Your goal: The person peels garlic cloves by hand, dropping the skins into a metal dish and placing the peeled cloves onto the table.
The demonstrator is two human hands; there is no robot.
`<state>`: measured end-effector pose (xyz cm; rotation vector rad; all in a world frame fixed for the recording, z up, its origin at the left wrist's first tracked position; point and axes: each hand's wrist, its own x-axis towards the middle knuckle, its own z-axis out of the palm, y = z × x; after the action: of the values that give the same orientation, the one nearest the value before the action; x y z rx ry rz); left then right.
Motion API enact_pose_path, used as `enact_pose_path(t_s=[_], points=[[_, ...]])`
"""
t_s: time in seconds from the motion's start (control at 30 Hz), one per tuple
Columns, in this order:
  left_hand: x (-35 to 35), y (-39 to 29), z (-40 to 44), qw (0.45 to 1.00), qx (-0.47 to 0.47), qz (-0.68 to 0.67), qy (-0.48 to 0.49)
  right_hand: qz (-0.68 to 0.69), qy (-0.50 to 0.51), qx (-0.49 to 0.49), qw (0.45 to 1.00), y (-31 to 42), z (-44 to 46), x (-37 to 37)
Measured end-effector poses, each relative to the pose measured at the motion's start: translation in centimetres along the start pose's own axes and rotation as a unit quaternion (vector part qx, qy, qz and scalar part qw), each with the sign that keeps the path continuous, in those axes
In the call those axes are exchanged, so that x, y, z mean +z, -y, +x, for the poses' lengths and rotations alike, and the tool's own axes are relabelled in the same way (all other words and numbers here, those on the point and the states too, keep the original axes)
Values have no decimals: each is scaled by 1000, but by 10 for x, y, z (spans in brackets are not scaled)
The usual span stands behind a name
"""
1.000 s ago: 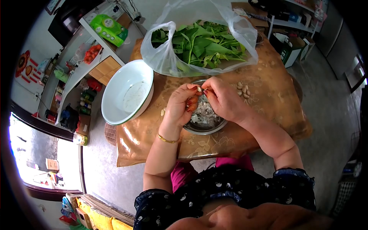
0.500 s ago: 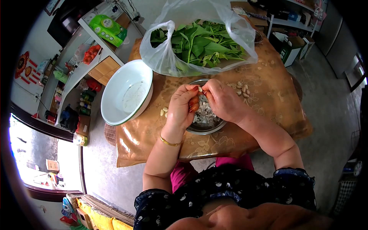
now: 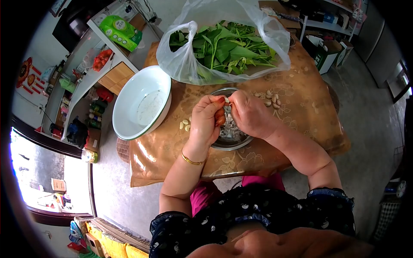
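Over a metal bowl [image 3: 234,145] filled with papery skins, my left hand [image 3: 207,118] pinches a small pale garlic clove [image 3: 226,100] between thumb and fingers. My right hand [image 3: 251,112] is closed at the same clove, its fingertips touching it from the other side. Several peeled cloves [image 3: 185,124] lie on the table just left of my left hand. Beyond my right hand is a small group of unpeeled cloves [image 3: 273,99]. My fingers partly hide the bowl's inside.
A white enamel basin [image 3: 144,103] stands at the left of the brown-covered table [image 3: 301,124]. Across the back lies a clear plastic bag [image 3: 180,64] of green leafy vegetables [image 3: 232,49]. A shelf unit with a green package [image 3: 120,33] is at the far left.
Both hands have shifted slightly to the right, still together at the clove. More of the peeled cloves on the left now shows.
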<state>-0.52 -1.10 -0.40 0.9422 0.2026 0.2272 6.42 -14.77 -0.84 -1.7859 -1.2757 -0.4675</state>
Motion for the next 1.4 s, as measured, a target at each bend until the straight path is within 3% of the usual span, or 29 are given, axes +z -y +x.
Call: enact_pose_path(t_s=[0.37, 0.57, 0.93, 1.17, 1.4], points=[[4, 0, -2, 1000, -11, 16, -19, -12, 1, -14, 1000, 0, 4, -2], [-7, -14, 4, 995, -56, 32, 78, 54, -25, 5, 998, -3, 2, -1], [-13, -22, 6, 989, -48, 75, 114, 68, -14, 19, 997, -3, 5, -6], [-13, -26, 6, 987, -62, 75, 126, 154, 24, 51, 986, 3, 8, -13], [-10, -17, 4, 990, 16, 102, 91, 194, 26, 102, 975, 5, 8, -12]])
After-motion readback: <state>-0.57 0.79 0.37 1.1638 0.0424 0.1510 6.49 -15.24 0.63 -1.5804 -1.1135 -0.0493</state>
